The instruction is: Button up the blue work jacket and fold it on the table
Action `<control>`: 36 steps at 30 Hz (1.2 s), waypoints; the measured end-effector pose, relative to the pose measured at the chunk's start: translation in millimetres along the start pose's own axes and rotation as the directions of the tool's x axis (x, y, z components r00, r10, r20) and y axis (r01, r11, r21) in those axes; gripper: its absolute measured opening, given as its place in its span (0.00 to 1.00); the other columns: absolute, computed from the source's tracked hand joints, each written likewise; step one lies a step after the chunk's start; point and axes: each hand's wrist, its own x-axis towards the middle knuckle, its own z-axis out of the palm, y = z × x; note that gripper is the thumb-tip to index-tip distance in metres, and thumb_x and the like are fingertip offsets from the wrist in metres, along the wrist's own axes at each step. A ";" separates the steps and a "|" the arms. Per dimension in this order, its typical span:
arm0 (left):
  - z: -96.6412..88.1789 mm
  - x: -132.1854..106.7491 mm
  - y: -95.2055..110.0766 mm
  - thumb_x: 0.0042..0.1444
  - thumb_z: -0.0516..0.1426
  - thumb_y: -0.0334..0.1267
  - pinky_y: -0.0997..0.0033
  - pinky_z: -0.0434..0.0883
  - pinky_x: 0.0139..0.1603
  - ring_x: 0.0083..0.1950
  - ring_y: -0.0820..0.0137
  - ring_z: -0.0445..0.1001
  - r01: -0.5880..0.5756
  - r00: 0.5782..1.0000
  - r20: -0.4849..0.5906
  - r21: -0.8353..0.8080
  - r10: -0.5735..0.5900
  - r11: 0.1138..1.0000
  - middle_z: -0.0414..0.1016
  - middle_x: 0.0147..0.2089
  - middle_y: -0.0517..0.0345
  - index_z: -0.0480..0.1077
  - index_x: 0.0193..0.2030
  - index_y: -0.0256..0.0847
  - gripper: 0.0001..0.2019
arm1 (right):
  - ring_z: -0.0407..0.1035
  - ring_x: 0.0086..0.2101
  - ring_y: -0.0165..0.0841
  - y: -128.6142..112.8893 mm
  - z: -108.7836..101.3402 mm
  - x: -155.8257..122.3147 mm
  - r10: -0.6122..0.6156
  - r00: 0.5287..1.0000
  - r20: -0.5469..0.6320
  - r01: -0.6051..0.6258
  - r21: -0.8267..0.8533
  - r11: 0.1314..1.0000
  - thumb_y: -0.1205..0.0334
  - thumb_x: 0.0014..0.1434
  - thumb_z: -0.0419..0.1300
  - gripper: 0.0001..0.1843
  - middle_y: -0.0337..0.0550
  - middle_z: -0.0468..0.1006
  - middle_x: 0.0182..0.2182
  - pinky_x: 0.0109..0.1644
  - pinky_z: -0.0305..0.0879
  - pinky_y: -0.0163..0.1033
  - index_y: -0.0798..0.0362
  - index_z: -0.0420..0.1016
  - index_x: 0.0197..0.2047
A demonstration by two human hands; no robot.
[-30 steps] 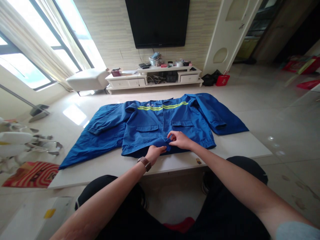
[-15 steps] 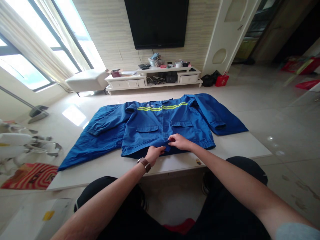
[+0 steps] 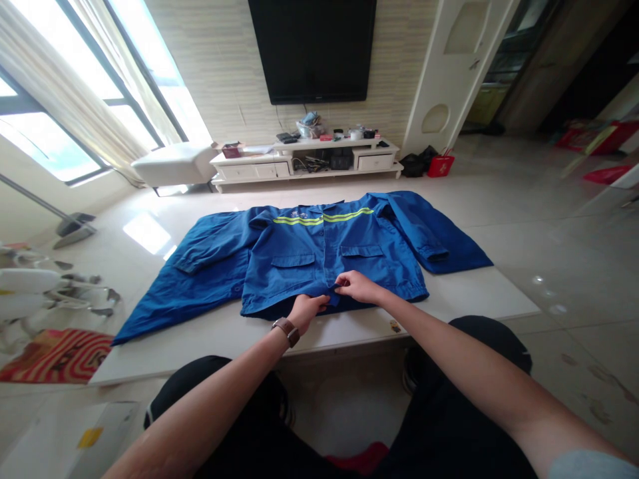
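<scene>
A blue work jacket (image 3: 294, 243) with yellow-green stripes lies front side up, its hem toward me. Both of its sleeves are spread outward over more blue cloth (image 3: 164, 296). At the middle of the hem, my left hand (image 3: 305, 311), with a brown watch on its wrist, pinches the lower front edge. Just right of it, my right hand (image 3: 355, 286) grips the other side of the front opening between thumb and fingers. The hem is lifted a little there. Whatever fastener sits between the fingertips is too small to make out.
Under the clothing is a low white table (image 3: 499, 296). My knees are at its near edge. A red striped bag (image 3: 60, 356) and a white-framed object (image 3: 34, 286) stand at left. Across the floor are a TV cabinet (image 3: 249, 171) and a red bag (image 3: 440, 165).
The view has tilted slightly. Both hands stay at the middle of the jacket's hem, with hardly any movement of the fingers or cloth.
</scene>
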 end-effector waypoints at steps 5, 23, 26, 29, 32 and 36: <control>-1.2 2.8 -2.9 0.42 0.70 0.32 0.68 0.74 0.45 0.38 0.65 0.80 0.013 1.000 -0.010 0.009 -0.013 1.000 0.84 0.38 0.44 0.81 0.31 0.32 0.08 | 0.65 0.28 0.30 -2.0 -1.5 -0.4 0.005 1.000 0.027 -0.005 -0.002 1.000 0.63 0.51 0.63 0.06 0.38 0.74 0.25 0.35 0.59 0.35 0.57 0.77 0.30; -1.0 1.4 -4.9 0.43 0.70 0.33 0.69 0.73 0.43 0.37 0.65 0.81 0.024 0.999 0.021 0.020 -0.025 1.000 0.83 0.35 0.45 0.81 0.30 0.32 0.07 | 0.69 0.33 0.32 -6.0 3.3 -5.0 -0.060 0.997 -0.052 0.045 -0.261 0.964 0.64 0.59 0.62 0.06 0.43 0.80 0.32 0.38 0.59 0.35 0.56 0.79 0.35; -0.1 -0.2 -4.3 0.42 0.71 0.34 0.69 0.73 0.43 0.38 0.65 0.81 0.020 0.999 0.043 0.005 -0.020 1.000 0.84 0.36 0.45 0.81 0.31 0.33 0.09 | 0.67 0.31 0.31 -9.6 2.4 -6.5 -0.054 0.998 -0.031 0.044 -0.269 0.962 0.64 0.60 0.60 0.07 0.41 0.78 0.30 0.36 0.56 0.34 0.55 0.78 0.33; 0.3 -0.9 -4.3 0.42 0.71 0.34 0.69 0.73 0.43 0.39 0.64 0.81 0.024 0.999 0.048 -0.003 -0.024 1.000 0.84 0.37 0.45 0.81 0.32 0.32 0.10 | 0.65 0.30 0.29 -11.8 2.2 -6.8 -0.051 0.999 -0.020 0.043 -0.266 0.963 0.65 0.60 0.60 0.06 0.40 0.77 0.29 0.35 0.55 0.34 0.56 0.78 0.32; 0.4 -0.4 -5.0 0.43 0.70 0.32 0.70 0.73 0.43 0.38 0.66 0.80 0.039 0.998 0.041 -0.023 -0.038 0.999 0.83 0.37 0.46 0.81 0.32 0.32 0.09 | 0.65 0.30 0.29 -12.4 3.1 -6.9 -0.047 0.998 -0.035 0.036 -0.271 0.962 0.66 0.60 0.61 0.06 0.39 0.76 0.28 0.35 0.55 0.34 0.56 0.77 0.32; 0.6 -0.5 -5.2 0.46 0.68 0.29 0.71 0.73 0.45 0.36 0.71 0.79 0.094 0.995 0.032 -0.097 -0.091 0.991 0.82 0.34 0.48 0.79 0.29 0.31 0.04 | 0.66 0.30 0.29 -12.8 4.1 -7.6 -0.042 0.998 -0.037 0.031 -0.261 0.965 0.65 0.59 0.62 0.05 0.39 0.76 0.28 0.35 0.55 0.33 0.55 0.77 0.32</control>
